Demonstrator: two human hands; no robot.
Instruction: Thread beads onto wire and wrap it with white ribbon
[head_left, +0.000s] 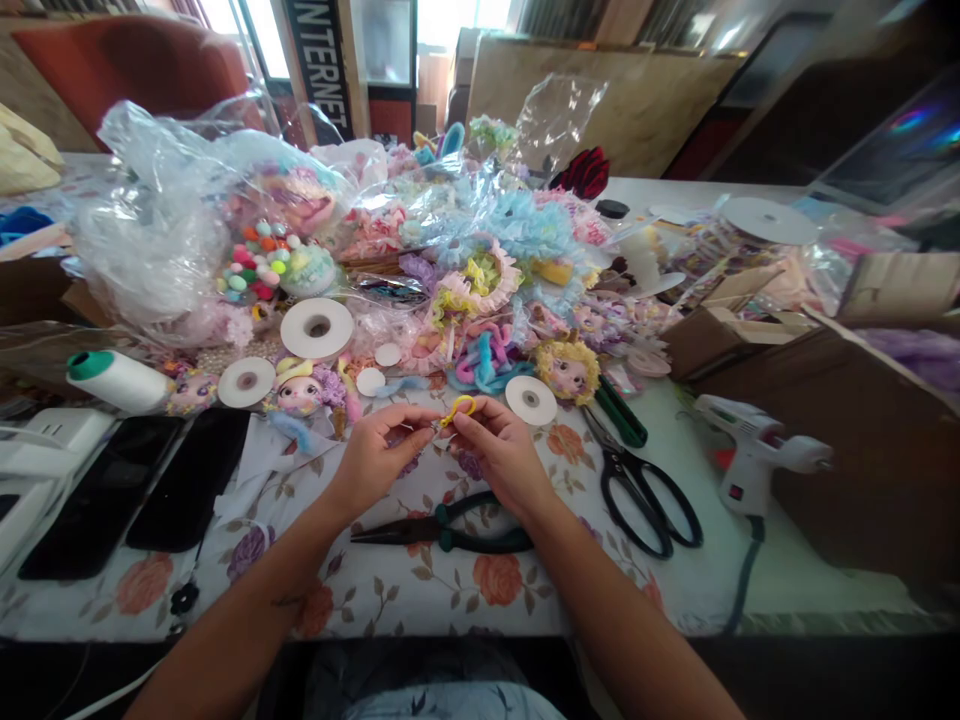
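Both hands meet above the flowered tablecloth (382,590) at the middle of the table. Between the fingertips of my right hand (495,445) is a small yellow loop (459,408), perhaps a clasp or cord; its exact kind is unclear. My left hand (390,450) pinches its lower end, where a tiny metallic bit shows. Fingers of both hands are closed. Below them lie long-nose pliers (442,530) with dark green handles, partly behind my right wrist. To the right rest black-handled scissors (649,500).
Ribbon spools (316,328), doll-face pieces (568,371) and plastic-wrapped trims (420,220) crowd the back. At left are two black phones (191,480) and a thread cone (116,380). A glue gun (750,450) stands right, beside a cardboard box (847,450).
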